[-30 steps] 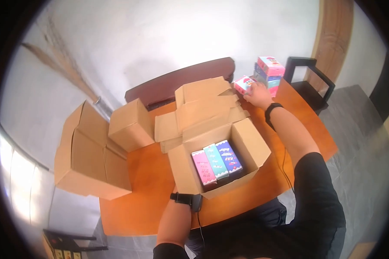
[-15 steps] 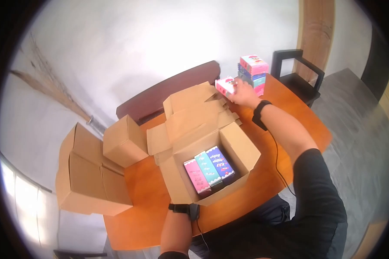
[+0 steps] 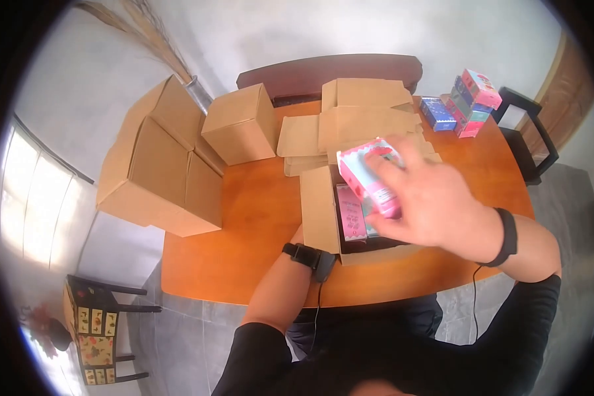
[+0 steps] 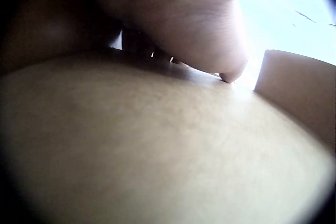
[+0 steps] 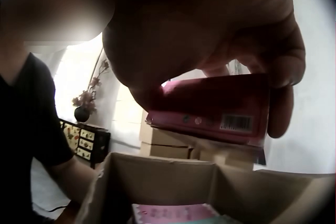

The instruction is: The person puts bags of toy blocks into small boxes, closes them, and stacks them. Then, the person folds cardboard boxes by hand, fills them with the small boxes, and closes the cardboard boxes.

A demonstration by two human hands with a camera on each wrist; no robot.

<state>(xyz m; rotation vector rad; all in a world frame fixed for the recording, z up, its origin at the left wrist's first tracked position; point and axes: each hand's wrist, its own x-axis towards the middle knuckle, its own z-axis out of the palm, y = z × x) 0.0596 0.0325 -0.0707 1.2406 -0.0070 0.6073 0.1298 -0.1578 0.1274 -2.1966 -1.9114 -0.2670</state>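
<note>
My right hand [image 3: 435, 198] pinches a pink and white small box [image 3: 369, 173] between thumb and fingers, above the open carton [image 3: 320, 211]. Seen from the right wrist, the pink box [image 5: 215, 109] hangs tilted over the carton's walls [image 5: 163, 176], with the hand [image 5: 210, 29] over it. Inside the carton lie a pink box [image 3: 351, 214] and a teal one, partly covered by the hand. My left hand [image 4: 178, 19] lies against the carton's outer side [image 4: 173, 140] in the left wrist view; its fingers are mostly hidden, and the head view hides it behind the carton.
Several small boxes [image 3: 472, 105] are stacked at the table's back right, a blue box [image 3: 437, 113] beside them. Flattened cardboard [image 3: 366, 125] lies behind the carton. Two larger cartons stand at left, one closed [image 3: 241, 125], one bigger [image 3: 158, 165]. A black chair [image 3: 531, 142] is at right.
My right hand has carried the pink and white box from beside the stack to above the open carton. A blue box now shows beside the stack. The head view has shifted.
</note>
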